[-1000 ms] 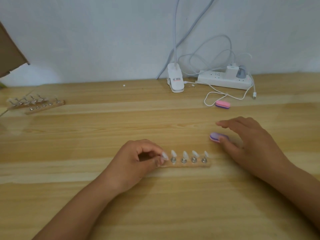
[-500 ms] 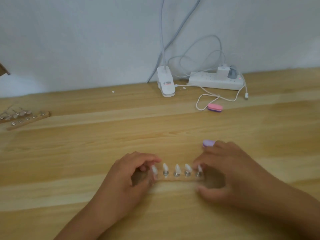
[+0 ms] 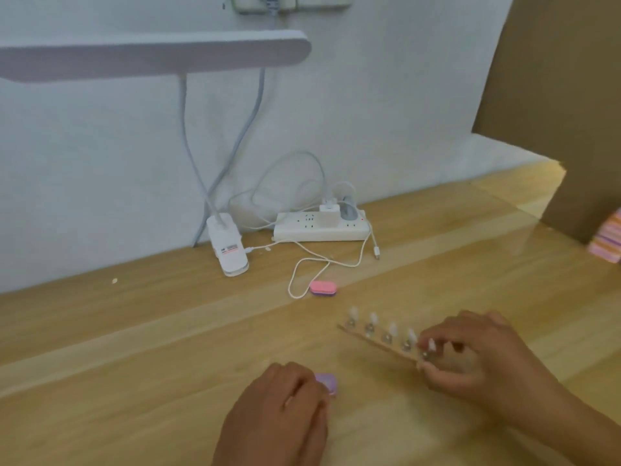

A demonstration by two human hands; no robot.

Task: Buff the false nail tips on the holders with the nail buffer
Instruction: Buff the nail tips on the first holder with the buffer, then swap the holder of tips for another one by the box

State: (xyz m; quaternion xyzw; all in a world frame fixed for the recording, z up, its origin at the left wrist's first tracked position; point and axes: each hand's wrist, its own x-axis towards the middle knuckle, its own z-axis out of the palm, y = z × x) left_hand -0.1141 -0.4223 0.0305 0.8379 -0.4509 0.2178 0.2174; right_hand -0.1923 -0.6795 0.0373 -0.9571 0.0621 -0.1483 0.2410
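- The left hand lay nearest the camera, palm down on the wooden table, its fingers curled over a purple nail buffer whose far end peeked out past the fingertips; whether it truly gripped the buffer could not be told.
- Just right of that buffer, the right hand pinched the near right end of the wooden holder, thumb beneath and fingers above.
- The holder ran slantwise, its far end pointing left and away from the purple buffer; whether it rested on the table or was lifted could not be told.
- Five pale false nail tips stood upright in a row on metal mounts along the holder, the last one partly covered by the right fingers.
- Beyond the purple buffer lay a pink nail buffer, inside a loop of white cable.
- Farther back from it, by the wall, sat a white power strip with chargers plugged in, and to its left the clip base of a lamp.
- The lamp head hung high above.
- Far right of the purple buffer, a stack of pink and orange blocks sat at the frame's edge beside a brown cardboard panel.
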